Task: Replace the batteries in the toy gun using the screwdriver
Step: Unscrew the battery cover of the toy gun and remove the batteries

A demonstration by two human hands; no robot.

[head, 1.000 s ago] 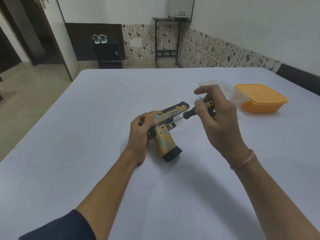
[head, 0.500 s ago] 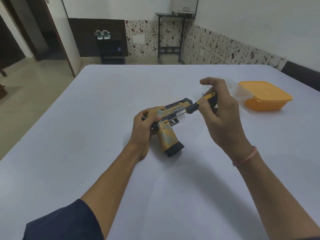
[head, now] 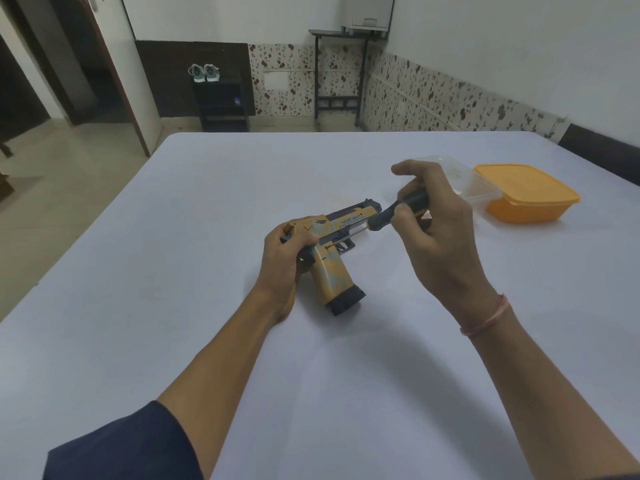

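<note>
A yellow and grey toy gun (head: 334,271) lies on its side on the white table (head: 207,341), barrel pointing away to the right, its black grip base nearest me. My left hand (head: 285,258) grips the rear of the gun and holds it down. My right hand (head: 433,230) grips the black handle of a screwdriver (head: 391,213). Its thin metal shaft slants down to the left, and the tip sits against the gun's side just above the grip.
An orange lidded container (head: 526,194) stands at the right of the table, with a clear plastic box (head: 464,178) beside it, partly behind my right hand. The table's left edge runs close to a doorway; a shoe stand and a metal rack stand by the far wall.
My right hand has turned on the screwdriver handle, whose yellow stripe no longer shows. The tip stays at the gun's side. My left hand and the gun have held their place.
</note>
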